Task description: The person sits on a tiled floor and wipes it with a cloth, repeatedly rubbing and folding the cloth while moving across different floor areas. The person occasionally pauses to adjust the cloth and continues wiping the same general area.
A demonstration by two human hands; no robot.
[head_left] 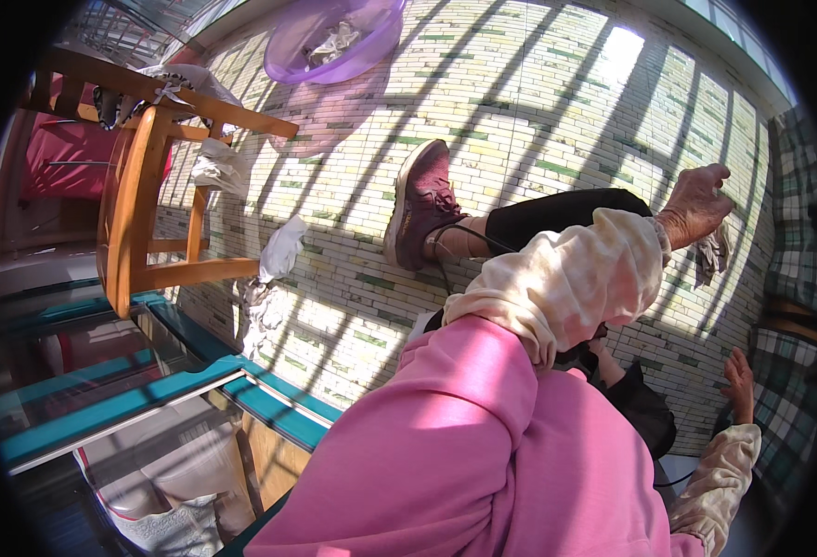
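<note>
My left hand (696,206) reaches out to the right over the tiled floor, its fingers loosely bent with a gap between them. Nothing shows in that gap. A crumpled grey cloth (713,252) appears just below this hand; whether the two touch I cannot tell. My right hand (739,382) is lower down at the right, fingers raised and apart, holding nothing visible. Beside it lies green, black and white plaid fabric (798,269). Both forearms wear cream oversleeves (576,278) over pink sleeves.
My foot in a maroon sneaker (422,204) rests on the floor. A purple basin (283,65) with pale cloths stands at the far side. At left are a wooden chair (135,204), a white plastic bag (281,249) and a teal-framed glass cabinet (121,408). A thin dark cord runs near my leg.
</note>
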